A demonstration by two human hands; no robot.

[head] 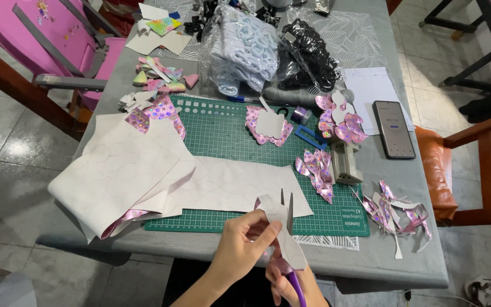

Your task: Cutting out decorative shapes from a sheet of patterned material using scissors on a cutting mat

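The left hand [240, 241] pinched a white cut-out [284, 230] between thumb and fingers, holding it up just above the table's near edge. The right hand [291, 281], low and just beside the left, was closed around the purple handle of the scissors [288, 227], whose open blades pointed up against the cut-out. Just beyond both hands lay a green mat [228, 136] with a long white sheet [223, 185] spread across it, its pink holographic underside showing at the folded left end. Further out from the hands, pink butterfly shapes [268, 125] lay on the mat, and a grey stapler-like tool [345, 162] stood to the right. A heap of shiny offcuts [396, 213] lay right of the hands, and a phone [393, 129] lay beyond it.
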